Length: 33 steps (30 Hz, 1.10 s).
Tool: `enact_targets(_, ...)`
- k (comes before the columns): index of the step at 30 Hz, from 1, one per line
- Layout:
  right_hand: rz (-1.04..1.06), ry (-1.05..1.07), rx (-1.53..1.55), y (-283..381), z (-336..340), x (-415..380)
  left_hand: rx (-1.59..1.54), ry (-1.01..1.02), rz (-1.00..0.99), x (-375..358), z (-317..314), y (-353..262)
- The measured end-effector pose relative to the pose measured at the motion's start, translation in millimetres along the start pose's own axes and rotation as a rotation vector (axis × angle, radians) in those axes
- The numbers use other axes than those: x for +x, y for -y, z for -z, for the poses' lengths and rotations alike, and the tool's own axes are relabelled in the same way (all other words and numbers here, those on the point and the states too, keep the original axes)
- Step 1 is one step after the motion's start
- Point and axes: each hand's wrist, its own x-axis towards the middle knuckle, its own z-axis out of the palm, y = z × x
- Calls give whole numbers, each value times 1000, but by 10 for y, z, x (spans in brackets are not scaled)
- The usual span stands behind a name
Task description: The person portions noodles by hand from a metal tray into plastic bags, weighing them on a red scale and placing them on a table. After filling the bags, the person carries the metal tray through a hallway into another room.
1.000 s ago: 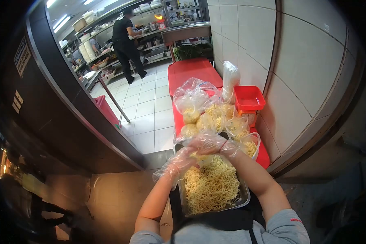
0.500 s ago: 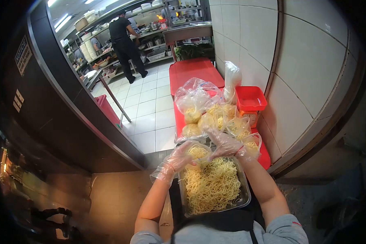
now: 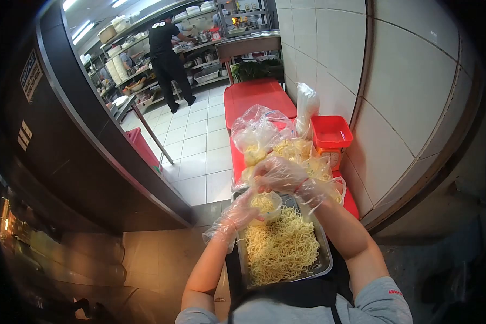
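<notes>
Clear plastic gloves cover both my hands. My left hand (image 3: pixel 237 213) is closed on the side of a small clear plastic bag (image 3: pixel 264 203) with yellow noodles inside. My right hand (image 3: pixel 279 174), fingers curled together, pinches at the top of that bag, close to my left fingertips; the exact grip is partly hidden. Just below the bag, a metal tray (image 3: pixel 328 263) holds a heap of loose yellow noodles (image 3: pixel 282 248).
Filled noodle bags (image 3: pixel 291 148) crowd the red table (image 3: pixel 254 100) beyond the tray. A red-topped scale (image 3: pixel 332 132) and a roll of plastic bags (image 3: pixel 306 110) stand at the tiled wall. Farther off, a person in black (image 3: pixel 164 54) works at kitchen shelves.
My right hand has moved left and its spread fingers have closed together over the bag's top. My left hand stays on the bag, shifted slightly.
</notes>
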Motion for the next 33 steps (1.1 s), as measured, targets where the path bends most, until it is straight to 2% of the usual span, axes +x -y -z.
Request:
enact_targets(3, -175, 200, -433, -36, -106, 60, -53, 39, 64, -22, 53, -37)
enact_targets(4, -177, 250, -472, -126, -107, 25, -44, 54, 90, -27, 94, -15)
enact_targets(7, -170, 29, 85, -385, -7, -43, -181, 5, 62, -45, 134, 64)
enact_targets(8, -233, -44, 196, -414, 35, -51, -129, 3, 41, -21, 131, 141)
enact_targets(11, 40, -191, -299, -668, -30, -63, -40, 11, -3, 109, 108, 261)
enact_targets(12, 17, -140, -390, -751, -58, -76, -63, 16, 3, 148, 87, 240)
enact_targets(14, 47, -168, -273, -1171, -132, -147, -8, 7, 13, 147, 56, 195)
enact_targets(15, 69, -192, -219, -1345, -155, -170, 75, -3, 7, 144, 67, 115)
enact_targets(17, -176, -226, -633, -1560, -314, -292, 188, 51, -11, 202, 77, -94)
enact_targets(19, -307, -15, -755, -1853, -512, -357, 182, 138, -32, 380, 98, -371)
enact_targets(20, -378, -24, -739, -2143, -662, -394, 142, 162, -41, 488, 101, -508)
enact_targets(21, -386, -49, -757, -2277, -778, -468, 102, 187, -50, 597, 104, -645)
enact_targets(23, -338, -117, -829, -2407, -985, -585, -96, 263, 47, 683, 114, -1357)
enact_targets(24, -279, -156, -884, -2368, -1008, -584, 5, 273, -34, 789, 107, -1655)
enact_targets(25, -317, -84, -829, -2319, -986, -563, 107, 281, -112, 922, 88, -1894)
enact_targets(27, -384, 55, -715, -2243, -920, -505, -175, 170, -147, 1204, -43, -2182)
enact_targets(28, -407, 152, -754, -2289, -913, -431, -179, 153, -139, 1294, -144, -2415)
enact_targets(31, -384, 31, -755, -2163, -932, -535, -94, 232, -219, 1951, -327, -2560)
enact_targets(33, -389, 5, -785, -2123, -974, -573, -57, 171, -245, 2273, -549, -2512)
